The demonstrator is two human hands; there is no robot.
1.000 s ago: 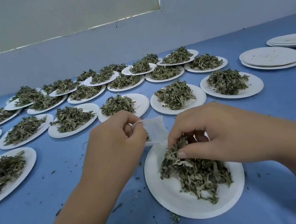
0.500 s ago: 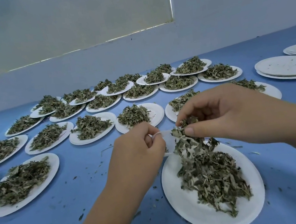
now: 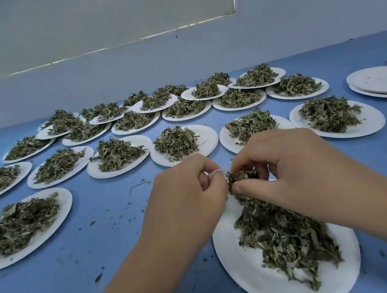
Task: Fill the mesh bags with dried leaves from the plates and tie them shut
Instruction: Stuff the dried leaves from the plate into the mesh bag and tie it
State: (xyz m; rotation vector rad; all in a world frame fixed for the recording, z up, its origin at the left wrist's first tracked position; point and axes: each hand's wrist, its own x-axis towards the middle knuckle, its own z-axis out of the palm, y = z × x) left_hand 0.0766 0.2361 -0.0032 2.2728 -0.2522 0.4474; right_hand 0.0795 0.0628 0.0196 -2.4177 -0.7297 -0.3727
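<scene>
The left hand (image 3: 187, 197), just left of the near plate's (image 3: 244, 271) far rim, pinches the mouth of a white mesh bag (image 3: 214, 173). Only a sliver of the bag shows between finger and thumb. The right hand (image 3: 281, 168), above that same rim, pinches a clump of dried leaves (image 3: 241, 177) right at the bag's opening. To do this well, I judge the left hand should hold the mouth wide and over the plate, so strays drop back onto it, while the right feeds small pinches. The leaves look grey-green, brittle and tangled. The pile (image 3: 286, 235) covers the plate's middle, and bits lie on the blue table (image 3: 104, 260) left of the plate.
</scene>
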